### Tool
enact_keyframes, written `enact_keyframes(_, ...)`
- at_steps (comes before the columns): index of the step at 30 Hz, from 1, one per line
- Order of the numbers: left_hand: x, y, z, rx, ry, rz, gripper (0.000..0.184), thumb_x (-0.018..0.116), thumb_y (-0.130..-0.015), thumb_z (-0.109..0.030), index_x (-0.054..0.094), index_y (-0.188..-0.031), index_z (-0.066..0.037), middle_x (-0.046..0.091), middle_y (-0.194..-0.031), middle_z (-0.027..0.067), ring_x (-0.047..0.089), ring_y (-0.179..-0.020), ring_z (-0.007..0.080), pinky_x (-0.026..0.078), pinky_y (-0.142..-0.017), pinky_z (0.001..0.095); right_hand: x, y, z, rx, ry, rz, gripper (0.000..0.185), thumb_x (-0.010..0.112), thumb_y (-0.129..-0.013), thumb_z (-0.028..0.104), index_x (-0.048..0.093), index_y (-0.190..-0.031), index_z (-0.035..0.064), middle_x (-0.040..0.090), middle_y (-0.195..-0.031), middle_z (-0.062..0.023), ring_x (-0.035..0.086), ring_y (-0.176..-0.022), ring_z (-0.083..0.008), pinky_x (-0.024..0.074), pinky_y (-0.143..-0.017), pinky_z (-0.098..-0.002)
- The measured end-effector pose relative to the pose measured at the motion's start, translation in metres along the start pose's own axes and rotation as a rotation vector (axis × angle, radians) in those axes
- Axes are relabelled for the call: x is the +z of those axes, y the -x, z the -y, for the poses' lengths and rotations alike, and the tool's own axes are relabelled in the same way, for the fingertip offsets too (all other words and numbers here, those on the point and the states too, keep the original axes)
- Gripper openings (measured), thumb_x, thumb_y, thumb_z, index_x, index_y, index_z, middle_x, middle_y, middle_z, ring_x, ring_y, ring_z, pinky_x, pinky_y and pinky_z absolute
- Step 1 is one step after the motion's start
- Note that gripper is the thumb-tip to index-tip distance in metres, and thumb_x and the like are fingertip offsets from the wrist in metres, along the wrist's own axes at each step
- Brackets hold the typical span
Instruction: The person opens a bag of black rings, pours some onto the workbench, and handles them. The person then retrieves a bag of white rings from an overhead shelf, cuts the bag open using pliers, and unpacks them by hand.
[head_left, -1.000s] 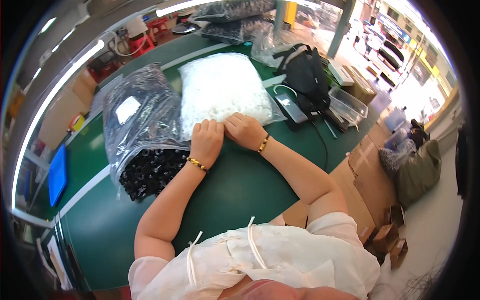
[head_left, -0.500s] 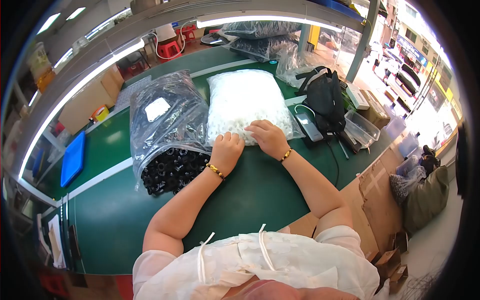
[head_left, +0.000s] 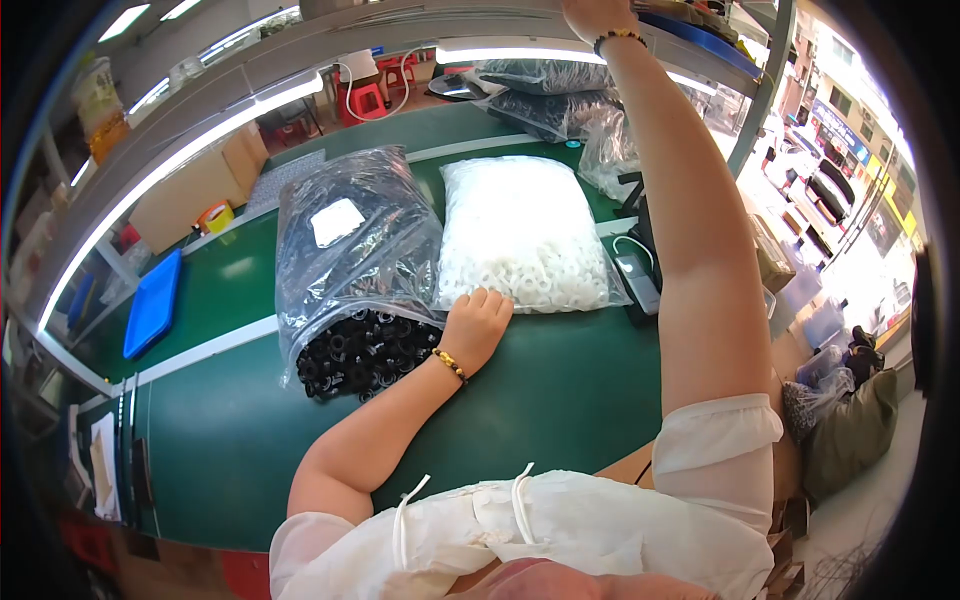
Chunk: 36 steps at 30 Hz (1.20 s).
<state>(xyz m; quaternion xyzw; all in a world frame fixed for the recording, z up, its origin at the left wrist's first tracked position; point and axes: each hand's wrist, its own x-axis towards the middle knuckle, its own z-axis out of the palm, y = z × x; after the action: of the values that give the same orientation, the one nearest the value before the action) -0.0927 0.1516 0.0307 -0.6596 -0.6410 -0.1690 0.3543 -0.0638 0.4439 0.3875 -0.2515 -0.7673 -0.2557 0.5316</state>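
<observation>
A clear plastic bag of small white ring-like parts [head_left: 525,225] lies flat on the green table. My left hand [head_left: 480,325] is at its near left corner, fingers curled closed over the bag's edge. My right hand [head_left: 600,18] is raised high at the top of the view, by the overhead shelf [head_left: 500,22]. Its fingers are cut off by the frame, so what they touch is hidden. To the left of the white parts, a larger clear bag of black plastic parts [head_left: 360,240] lies with its mouth towards me, black pieces showing there.
A blue tray [head_left: 153,305] and a roll of yellow tape [head_left: 215,217] lie on the left. A phone-like device [head_left: 638,285] with a white cable is right of the white parts. More filled bags [head_left: 550,105] are stacked at the back. My right arm covers the table's right side.
My right hand has left the bag of white parts and gone up to the shelf. My left hand stays at the bag's near edge. The whole view has shifted slightly.
</observation>
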Motion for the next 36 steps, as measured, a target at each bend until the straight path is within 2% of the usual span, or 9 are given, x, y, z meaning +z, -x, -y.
enact_keyframes(4, 0.001, -0.001, 0.003, -0.008, 0.031, -0.023, 0.01, 0.059, -0.077, -0.012, 0.058, -0.087, -0.01, 0.053, -0.081, 0.002, 0.055, -0.081, 0.0187, 0.043, -0.065, 0.0309, 0.019, -0.027, -0.011, 0.194, -0.05, 0.345, 0.047, 0.045, -0.097, 0.043, 0.057, -0.131, 0.0117, 0.062, -0.118, -0.028, 0.061, -0.106, -0.046, 0.0484, -0.094, -0.0516)
enact_keyframes(6, 0.001, -0.001, 0.002, -0.012, 0.051, -0.022, 0.009, 0.06, -0.077, -0.012, 0.057, -0.085, -0.01, 0.053, -0.08, 0.0019, 0.054, -0.08, 0.0186, 0.043, -0.065, 0.0308, 0.03, -0.021, -0.011, 0.415, -0.211, -0.03, 0.046, 0.047, -0.095, 0.043, 0.062, -0.125, 0.0108, 0.062, -0.117, -0.0286, 0.061, -0.106, -0.0457, 0.0493, -0.092, -0.0508)
enact_keyframes(11, 0.005, 0.001, 0.001, -0.011, 0.032, -0.022, 0.008, 0.06, -0.077, -0.012, 0.057, -0.084, -0.011, 0.052, -0.08, 0.002, 0.054, -0.08, 0.0185, 0.043, -0.065, 0.0313, 0.052, -0.031, -0.08, 0.008, -0.275, 0.551, 0.066, 0.051, -0.092, 0.041, 0.034, -0.15, 0.0135, 0.062, -0.121, -0.027, 0.062, -0.106, -0.0456, 0.0499, -0.094, -0.0493)
enact_keyframes(13, 0.003, 0.0, 0.002, -0.008, 0.032, -0.031, 0.008, 0.06, -0.077, -0.013, 0.056, -0.084, -0.011, 0.052, -0.08, 0.002, 0.054, -0.08, 0.0185, 0.043, -0.064, 0.0313, 0.053, -0.028, -0.083, 0.394, -0.42, 0.586, 0.037, 0.059, -0.09, 0.018, 0.056, -0.123, 0.0022, 0.069, -0.107, -0.021, 0.073, -0.083, -0.0202, 0.0561, -0.076, -0.0355)
enact_keyframes(18, 0.004, 0.001, 0.0, -0.022, 0.036, -0.037, 0.006, 0.059, -0.077, -0.014, 0.057, -0.082, -0.011, 0.055, -0.082, 0.0024, 0.055, -0.082, 0.019, 0.044, -0.065, 0.0317, 0.07, 0.011, -0.091, 0.58, -0.918, 0.116, 0.028, 0.057, -0.087, 0.006, 0.059, -0.113, -0.0028, 0.069, -0.103, -0.0121, 0.072, -0.082, -0.0184, 0.0537, -0.066, -0.0271)
enact_keyframes(23, 0.003, 0.001, 0.0, -0.02, 0.069, 0.02, 0.008, 0.057, -0.078, -0.015, 0.058, -0.084, -0.01, 0.055, -0.082, 0.0039, 0.056, -0.082, 0.0198, 0.046, -0.068, 0.0331, -0.009, 0.121, -0.055, 0.705, -1.823, 0.337, 0.033, 0.053, -0.102, 0.021, 0.056, -0.131, 0.0055, 0.061, -0.103, 0.0019, 0.058, -0.081, -0.0029, 0.0479, -0.071, -0.0161)
enact_keyframes(26, 0.003, 0.003, -0.002, -0.055, 0.093, -0.005, 0.007, 0.057, -0.077, -0.012, 0.057, -0.084, -0.009, 0.054, -0.081, 0.0041, 0.058, -0.082, 0.0213, 0.047, -0.067, 0.0352, -0.09, 0.219, -0.005, 0.861, -2.115, 0.628, 0.028, 0.048, -0.102, 0.033, 0.06, -0.105, 0.0076, 0.063, -0.097, -0.0048, 0.062, -0.077, -0.0115, 0.0498, -0.058, -0.0216)
enact_keyframes(30, 0.002, 0.001, -0.018, -0.349, 0.682, 0.279, 0.017, 0.06, -0.09, -0.02, 0.06, -0.092, -0.004, 0.064, -0.084, 0.0112, 0.067, -0.077, 0.0275, 0.052, -0.064, 0.036, -0.162, 0.309, 0.067, 1.271, -2.139, 1.028, 0.042, 0.046, -0.099, 0.053, 0.049, -0.085, 0.0136, 0.047, -0.082, 0.0004, 0.042, -0.063, -0.0095, 0.0307, -0.048, -0.0218)
enact_keyframes(36, 0.018, -0.006, -0.02, -1.407, 2.008, 0.411, 0.063, 0.055, -0.095, -0.054, 0.054, -0.11, 0.007, 0.066, -0.087, 0.015, 0.069, -0.077, 0.0249, 0.059, -0.065, 0.0355, -0.159, 0.375, 0.091, 1.45, -2.03, 1.207, 0.008, 0.055, -0.091, 0.007, 0.048, -0.092, 0.0119, 0.05, -0.081, -0.0027, 0.052, -0.071, -0.0152, 0.0444, -0.064, -0.0303)
